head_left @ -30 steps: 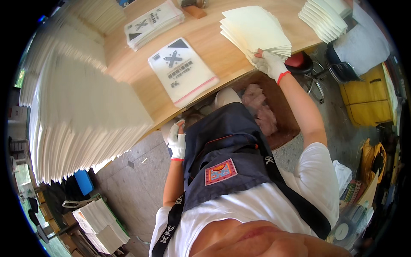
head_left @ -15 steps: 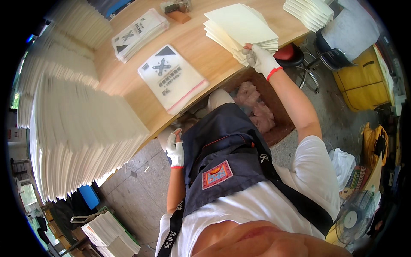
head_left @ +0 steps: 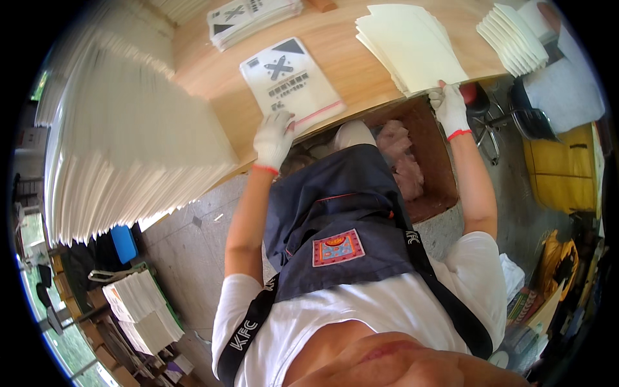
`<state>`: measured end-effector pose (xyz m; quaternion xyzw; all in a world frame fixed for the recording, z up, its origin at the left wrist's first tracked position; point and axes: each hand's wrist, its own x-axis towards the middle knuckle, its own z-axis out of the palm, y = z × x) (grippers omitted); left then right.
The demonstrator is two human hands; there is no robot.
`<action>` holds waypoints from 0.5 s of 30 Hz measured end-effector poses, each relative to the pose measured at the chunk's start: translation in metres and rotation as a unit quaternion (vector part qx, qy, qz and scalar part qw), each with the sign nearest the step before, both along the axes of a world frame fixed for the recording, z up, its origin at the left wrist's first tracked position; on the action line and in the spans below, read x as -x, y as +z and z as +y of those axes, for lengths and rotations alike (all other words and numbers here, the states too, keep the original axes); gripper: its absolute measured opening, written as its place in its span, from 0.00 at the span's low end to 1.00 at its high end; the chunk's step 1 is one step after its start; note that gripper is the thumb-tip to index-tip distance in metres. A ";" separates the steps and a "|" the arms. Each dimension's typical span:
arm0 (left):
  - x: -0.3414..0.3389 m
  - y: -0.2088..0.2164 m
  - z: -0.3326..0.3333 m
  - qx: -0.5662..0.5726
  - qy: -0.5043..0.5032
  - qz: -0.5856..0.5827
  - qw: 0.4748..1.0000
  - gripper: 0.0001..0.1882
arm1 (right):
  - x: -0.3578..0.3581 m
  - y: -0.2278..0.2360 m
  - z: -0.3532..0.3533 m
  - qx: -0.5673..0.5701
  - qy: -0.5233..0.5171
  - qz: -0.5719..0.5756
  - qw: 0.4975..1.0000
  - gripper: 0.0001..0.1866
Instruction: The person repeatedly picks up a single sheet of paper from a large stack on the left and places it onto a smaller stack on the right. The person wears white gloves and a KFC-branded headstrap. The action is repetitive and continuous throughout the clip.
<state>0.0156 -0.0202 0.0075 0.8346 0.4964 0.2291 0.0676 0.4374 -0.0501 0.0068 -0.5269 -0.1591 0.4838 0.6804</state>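
My left hand (head_left: pixel 274 138), in a white glove with bare fingertips, is at the near left corner of a stack of clear plastic bags (head_left: pixel 309 97) with dark print and a pink strip. Its fingers are bent together on the bag's edge; their grip is partly hidden. Over to the right, my right hand (head_left: pixel 449 106), gloved the same way, closes on the near edge of cream paper sheets (head_left: pixel 412 48). The sheets lie loosely fanned on the wooden table (head_left: pixel 348 71), their near edge at the table's front.
A tall stack of pale sheets (head_left: pixel 129 142) covers the table's left side. More printed bags (head_left: pixel 251 19) lie farther back, and another fanned paper pile (head_left: pixel 512 39) is at the right. Under the table stands a brown box (head_left: pixel 432 174) with pink plastic. A chair (head_left: pixel 529 113) is beyond it.
My left hand has risen from beside my lap to the bag stack. My right hand still holds the cream sheets, now less spread and nearer the table edge. The view has shifted.
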 end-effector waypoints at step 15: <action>0.019 -0.027 0.050 0.130 0.039 0.064 0.989 0.16 | 0.109 -0.003 -0.113 0.058 0.282 0.248 0.925 0.23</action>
